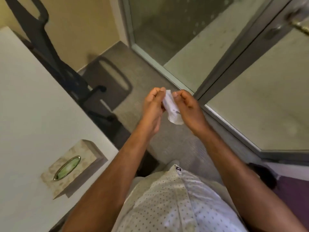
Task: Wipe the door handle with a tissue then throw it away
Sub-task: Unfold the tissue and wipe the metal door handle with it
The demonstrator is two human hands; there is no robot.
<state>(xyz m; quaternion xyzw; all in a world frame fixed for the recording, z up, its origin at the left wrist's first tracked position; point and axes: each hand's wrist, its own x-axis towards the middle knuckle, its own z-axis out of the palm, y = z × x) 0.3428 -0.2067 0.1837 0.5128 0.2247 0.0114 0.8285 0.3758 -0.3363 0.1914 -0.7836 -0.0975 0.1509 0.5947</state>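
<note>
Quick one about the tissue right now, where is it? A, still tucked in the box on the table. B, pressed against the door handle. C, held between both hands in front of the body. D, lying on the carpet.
C: the tissue is pinched between the left hand and the right hand, well away from the door handle and from the tissue box.

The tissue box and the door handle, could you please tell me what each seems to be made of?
The tissue box looks like printed cardboard, matte with a pale swirl pattern and crisp folded edges; its oval opening seems lined with shiny film. The door handle appears to be metal, grey and dull-glossy, though it is blurred at the frame's edge.
</note>
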